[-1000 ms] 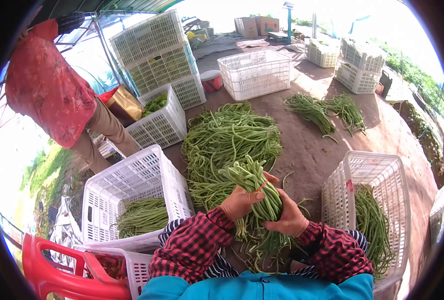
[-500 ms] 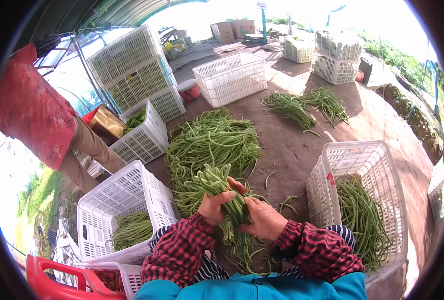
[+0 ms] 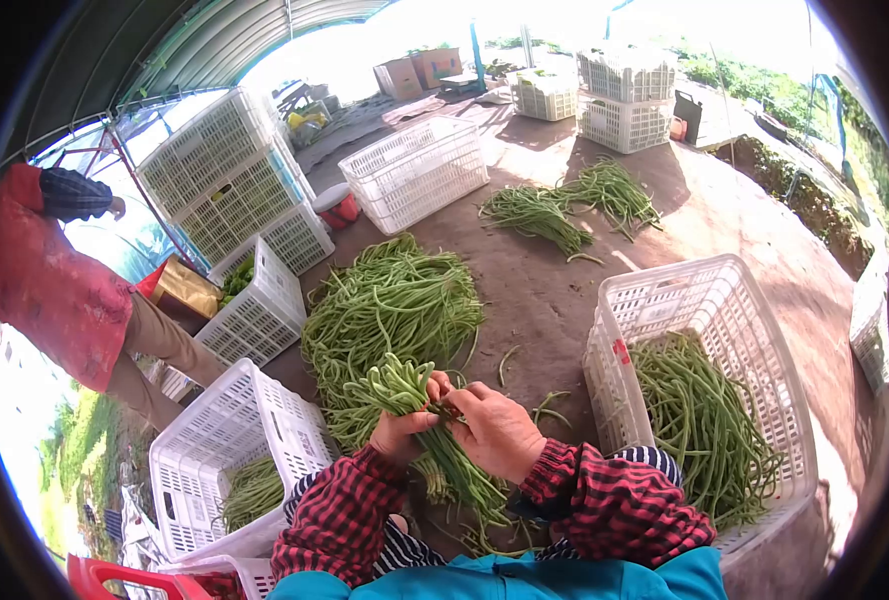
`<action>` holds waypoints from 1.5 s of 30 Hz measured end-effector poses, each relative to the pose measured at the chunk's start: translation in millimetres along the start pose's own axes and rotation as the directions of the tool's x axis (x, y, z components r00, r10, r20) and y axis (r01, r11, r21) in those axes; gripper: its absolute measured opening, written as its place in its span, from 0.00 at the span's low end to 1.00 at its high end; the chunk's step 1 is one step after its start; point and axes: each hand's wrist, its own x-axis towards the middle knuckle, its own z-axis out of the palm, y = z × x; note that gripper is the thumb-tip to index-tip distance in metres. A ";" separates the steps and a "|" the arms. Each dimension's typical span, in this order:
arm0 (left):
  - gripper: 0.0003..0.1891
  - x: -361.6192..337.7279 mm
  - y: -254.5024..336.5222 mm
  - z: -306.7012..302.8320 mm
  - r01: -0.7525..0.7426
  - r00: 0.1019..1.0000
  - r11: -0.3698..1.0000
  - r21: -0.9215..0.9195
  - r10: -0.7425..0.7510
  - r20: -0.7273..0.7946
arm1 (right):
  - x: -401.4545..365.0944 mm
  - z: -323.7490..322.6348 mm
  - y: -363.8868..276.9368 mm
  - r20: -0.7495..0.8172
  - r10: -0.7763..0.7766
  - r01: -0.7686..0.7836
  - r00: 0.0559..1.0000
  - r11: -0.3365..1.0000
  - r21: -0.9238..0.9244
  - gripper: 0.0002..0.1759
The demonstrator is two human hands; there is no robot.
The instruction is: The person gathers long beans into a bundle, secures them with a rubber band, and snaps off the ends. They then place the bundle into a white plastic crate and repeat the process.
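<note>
My left hand (image 3: 402, 434) is closed around a bundle of long green beans (image 3: 397, 388), its stem ends pointing up and away from me. My right hand (image 3: 497, 436) presses against the bundle's right side, thumb and fingers pinched together close to the left fingertips. Whatever small thing the right fingers pinch is hidden. The lower ends of the bundle hang between my forearms. Just beyond my hands a large heap of loose long beans (image 3: 395, 305) lies on the ground.
A white crate (image 3: 623, 400) holding long beans (image 3: 700, 435) stands at my right. Another crate (image 3: 300, 425) with beans is at my left, near a red plastic seat (image 3: 115, 575). A person in a red smock (image 3: 60, 280) stands beyond it. Stacked crates (image 3: 230, 185) rise behind; two bean piles (image 3: 540, 215) lie farther off.
My right hand has shifted up along the bundle to the left fingertips, its fingers now pinched. The view has turned a little, and the other person's arm has come into sight.
</note>
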 end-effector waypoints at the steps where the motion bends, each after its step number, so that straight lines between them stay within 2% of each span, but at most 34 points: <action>1: 0.14 2.4 -1.5 1.1 0.002 1.000 1.000 0.001 -0.002 0.004 | 0.2 1.1 0.1 -0.004 0.002 -0.002 1.000 1.000 -0.001 0.13; 4: 0.15 7.3 -5.7 0.8 -0.042 0.998 0.999 -0.020 0.043 0.035 | 0.3 4.4 2.9 -0.081 -0.017 0.023 0.997 0.997 0.073 0.16; 7: 0.17 6.1 -5.9 -0.4 0.021 0.999 0.997 -0.076 -0.017 0.049 | 1.2 11.7 12.4 -0.135 -0.039 0.054 0.990 0.993 0.107 0.16; 9: 0.18 4.8 -4.9 3.3 0.088 0.996 0.985 -0.150 -0.085 0.024 | 1.5 11.3 12.6 -0.136 -0.014 0.030 0.991 0.993 0.118 0.15; 12: 0.19 4.7 -3.4 4.7 0.086 0.996 0.972 -0.219 -0.091 -0.009 | 3.5 10.1 12.9 -0.121 0.020 -0.003 0.992 0.990 0.140 0.14; 15: 0.18 4.3 -7.9 -4.4 0.098 0.995 0.938 -0.332 -0.088 0.045 | 5.5 9.8 13.1 -0.092 0.049 -0.031 0.995 0.983 0.182 0.12; 21: 0.19 -1.8 -4.7 -6.6 0.120 0.992 0.933 -0.340 -0.129 -0.004 | 7.9 15.5 15.1 -0.016 0.101 -0.090 0.995 0.938 0.335 0.12; 25: 0.20 -5.6 -0.9 -7.3 0.110 0.989 0.925 -0.365 -0.138 -0.052 | 9.8 26.1 20.1 -0.057 0.080 -0.051 0.995 0.915 0.400 0.11; 27: 0.21 -7.6 2.0 -7.9 0.102 0.990 0.921 -0.376 -0.132 -0.056 | 13.3 27.9 18.9 -0.147 -0.052 0.099 0.988 0.937 0.336 0.11; 28: 0.21 -7.8 2.4 -8.8 0.086 0.993 0.919 -0.385 -0.111 -0.044 | 13.8 26.4 16.2 -0.137 -0.053 0.097 0.989 0.936 0.338 0.11; 31: 0.22 -9.9 5.9 -7.1 0.087 0.996 0.913 -0.398 -0.091 0.009 | 14.4 16.9 1.3 -0.078 0.020 0.014 0.997 0.915 0.404 0.12; 33: 0.25 -11.3 6.1 -4.1 0.034 0.999 0.931 -0.363 -0.025 0.029 | 14.9 18.5 1.8 -0.008 0.060 -0.049 0.998 0.871 0.489 0.12; 35: 0.28 -11.0 2.5 -10.1 0.024 0.999 0.937 -0.349 -0.014 0.030 | 14.4 27.3 9.2 -0.034 0.061 -0.034 0.998 0.856 0.516 0.10; 37: 0.29 -9.6 2.1 -10.6 -0.044 0.997 0.942 -0.333 0.063 0.047 | 15.4 28.4 13.3 0.059 0.118 -0.126 0.991 0.728 0.674 0.08; 39: 0.30 -7.9 4.7 -10.3 -0.041 0.995 0.945 -0.324 0.070 0.076 | 14.2 28.5 10.1 0.059 0.106 -0.118 0.993 0.728 0.676 0.05; 41: 0.31 -7.8 6.4 -8.4 -0.039 0.991 0.947 -0.319 0.077 0.107 | 13.0 29.2 6.3 -0.111 0.051 0.040 0.993 0.725 0.688 0.05; 42: 0.31 -8.2 7.3 -7.5 -0.031 0.989 0.942 -0.335 0.077 0.126 | 12.4 23.7 4.0 -0.113 0.054 0.039 0.992 0.725 0.687 0.05; 44: 0.31 -7.7 7.4 -7.3 -0.021 0.986 0.936 -0.351 0.078 0.149 | 12.4 8.9 0.1 -0.059 -0.065 0.086 0.996 0.859 0.504 0.08; 45: 0.31 -7.5 7.0 -7.9 -0.047 0.988 0.939 -0.341 0.095 0.125 | 13.2 8.9 1.3 -0.062 -0.065 0.087 0.996 0.860 0.503 0.08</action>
